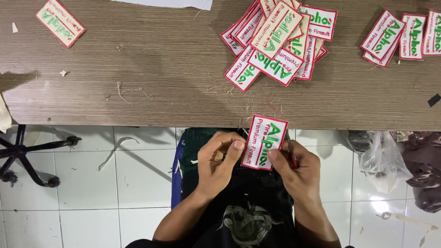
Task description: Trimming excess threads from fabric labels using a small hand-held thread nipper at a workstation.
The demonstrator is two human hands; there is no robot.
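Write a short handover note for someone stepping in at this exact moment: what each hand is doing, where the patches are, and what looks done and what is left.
Left hand: fingers pinched together beside the held patch, thumb at its edge.
Right hand: grips that patch from below, with a red-handled tool tucked in the same hand.
On the wooden table: a big pile of patches, a smaller stack at far right, one lone patch at far left, loose thread scraps scattered about.
Done or left: cannot tell which piles are finished; the held patch is in hand.

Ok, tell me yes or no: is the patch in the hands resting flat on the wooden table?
No: the patch is pinched between the left hand and right hand below the table edge, over the lap.
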